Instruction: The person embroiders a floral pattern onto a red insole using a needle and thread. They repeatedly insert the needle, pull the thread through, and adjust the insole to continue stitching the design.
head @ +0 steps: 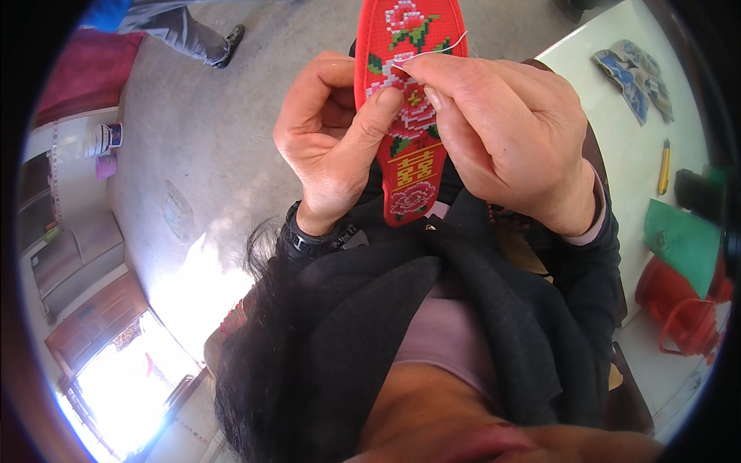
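A red embroidered insole (pixel 412 116) with pink and white flowers, green leaves and yellow stitched characters is held upright before my chest. My left hand (pixel 341 133) grips its left edge, the thumb on the front and the fingers curled behind. My right hand (pixel 498 121) is at the right side, its thumb and forefinger close together over the stitched flowers. White thread (pixel 440 51) runs from near the right forefinger's tip up past the insole's right edge. Something thin and pale shows at that fingertip; whether it is a needle, I cannot tell.
On the pale table at right lie patterned cloth pieces (pixel 635 75), a yellow utility knife (pixel 664 168) and a green sheet (pixel 683 240), near a red plastic container (pixel 666 289). Another person's leg (pixel 185 37) is at upper left. Buckets (pixel 105 140) stand by the left wall.
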The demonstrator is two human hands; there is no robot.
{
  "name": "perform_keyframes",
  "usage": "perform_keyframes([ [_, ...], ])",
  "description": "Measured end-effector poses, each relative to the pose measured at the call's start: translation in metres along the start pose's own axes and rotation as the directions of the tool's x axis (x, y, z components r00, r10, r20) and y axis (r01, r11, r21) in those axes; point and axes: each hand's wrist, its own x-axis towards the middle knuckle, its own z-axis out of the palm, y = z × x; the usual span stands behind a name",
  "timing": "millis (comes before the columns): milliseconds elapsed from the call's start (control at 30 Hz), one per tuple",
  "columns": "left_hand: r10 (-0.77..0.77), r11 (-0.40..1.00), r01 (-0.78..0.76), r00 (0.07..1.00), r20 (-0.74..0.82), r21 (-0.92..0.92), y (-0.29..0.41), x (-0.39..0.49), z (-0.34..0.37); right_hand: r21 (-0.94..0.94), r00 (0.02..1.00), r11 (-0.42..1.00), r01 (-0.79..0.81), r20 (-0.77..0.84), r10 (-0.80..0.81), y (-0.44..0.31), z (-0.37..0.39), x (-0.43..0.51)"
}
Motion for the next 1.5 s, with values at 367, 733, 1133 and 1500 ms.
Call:
perform_keyframes([
  [367,0.003,1.000,-0.003,1.000,0.014,0.001,0.001,0.002,0.005,0.007,1.000,1.000,-0.004,0.005,0.004,-0.002,-0.002,0.003],
  [733,0.485,0.528,-0.492,0.844,0.230,0.692,-0.010,0.014,0.007,0.018,0.998,0.998,-0.058,0.025,0.057,0.000,-0.008,0.005],
  [1133,0.495,0.504,-0.581,0.801,0.338,0.640,-0.013,0.034,0.034,0.232,0.959,0.951,-0.206,-0.146,0.243,0.012,-0.023,0.015],
  [1500,0.062,0.997,-0.069,0.987,0.149,0.039,0.011,0.032,0.038,0.853,0.859,0.324,-0.408,0.239,0.454,0.049,-0.052,0.017],
])
